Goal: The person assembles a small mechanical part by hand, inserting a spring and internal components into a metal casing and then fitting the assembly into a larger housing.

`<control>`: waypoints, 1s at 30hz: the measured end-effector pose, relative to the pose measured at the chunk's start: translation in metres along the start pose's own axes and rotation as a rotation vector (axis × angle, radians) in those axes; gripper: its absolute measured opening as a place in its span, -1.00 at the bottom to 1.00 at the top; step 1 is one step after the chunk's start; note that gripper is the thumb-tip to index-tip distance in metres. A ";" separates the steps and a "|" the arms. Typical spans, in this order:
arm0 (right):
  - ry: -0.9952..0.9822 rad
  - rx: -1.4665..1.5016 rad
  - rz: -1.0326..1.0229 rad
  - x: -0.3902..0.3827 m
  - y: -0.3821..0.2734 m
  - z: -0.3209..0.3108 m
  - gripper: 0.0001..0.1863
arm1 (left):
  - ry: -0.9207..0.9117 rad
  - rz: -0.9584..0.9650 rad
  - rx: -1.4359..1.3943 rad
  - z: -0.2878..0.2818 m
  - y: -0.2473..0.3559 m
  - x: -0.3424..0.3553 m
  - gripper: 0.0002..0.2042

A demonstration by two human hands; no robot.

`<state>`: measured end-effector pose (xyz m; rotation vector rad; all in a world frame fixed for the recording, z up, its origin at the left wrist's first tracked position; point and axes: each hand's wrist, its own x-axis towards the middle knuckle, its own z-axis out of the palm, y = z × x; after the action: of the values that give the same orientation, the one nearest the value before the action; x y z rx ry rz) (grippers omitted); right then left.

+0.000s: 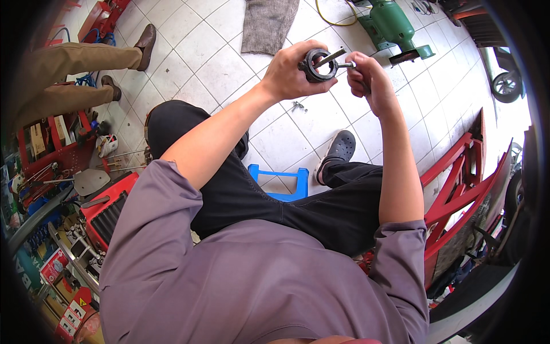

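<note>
My left hand (291, 71) grips a black metal ring part (310, 63), held up at the top middle of the view, with a thin steel rod (334, 56) lying across its opening. My right hand (364, 77) is closed round a tool with a slim shaft (346, 65), whose tip meets the ring's right side; the tool's handle is mostly hidden by my fingers. A few small metal pieces (298, 106) lie on the tiles below my hands.
A blue low stool (278, 196) is under me. Nearby are a grey mat (266, 26), a green machine (392, 31) with a yellow cord, red steel frames (452, 195), wheels (505, 86) and a cluttered red tool cart (54, 143). Another person's legs (103, 57) stand at the left.
</note>
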<state>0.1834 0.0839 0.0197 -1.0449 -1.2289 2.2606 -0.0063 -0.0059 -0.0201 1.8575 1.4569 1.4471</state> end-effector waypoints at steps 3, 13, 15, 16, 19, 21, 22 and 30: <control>0.001 -0.177 0.100 0.000 -0.001 -0.001 -0.80 | -0.001 0.002 0.009 -0.001 0.000 0.000 -0.53; 0.025 -0.224 0.102 -0.002 -0.002 0.003 -0.75 | -0.006 -0.013 0.013 -0.002 0.003 0.001 -0.54; -0.033 -0.176 0.064 -0.001 -0.001 0.002 -0.67 | -0.001 -0.007 0.004 -0.001 0.001 0.000 -0.54; -0.057 -0.157 0.038 0.000 -0.001 0.002 -0.62 | 0.000 0.004 -0.010 0.000 0.000 0.000 -0.54; -0.041 -0.045 0.008 -0.002 -0.003 0.010 -0.57 | 0.008 -0.005 -0.013 -0.001 0.001 0.000 -0.54; -0.006 -0.041 0.052 -0.002 -0.003 0.009 -0.62 | 0.016 -0.024 -0.010 -0.001 0.002 0.001 -0.53; 0.007 -0.082 0.097 0.001 -0.001 0.002 -0.67 | 0.019 -0.034 -0.011 -0.001 0.001 0.001 -0.52; 0.033 -0.060 0.009 0.001 -0.003 0.007 -0.56 | 0.003 -0.006 -0.010 0.000 0.002 0.001 -0.57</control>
<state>0.1775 0.0821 0.0240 -1.1071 -1.2880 2.2170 -0.0056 -0.0061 -0.0179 1.8445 1.4527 1.4523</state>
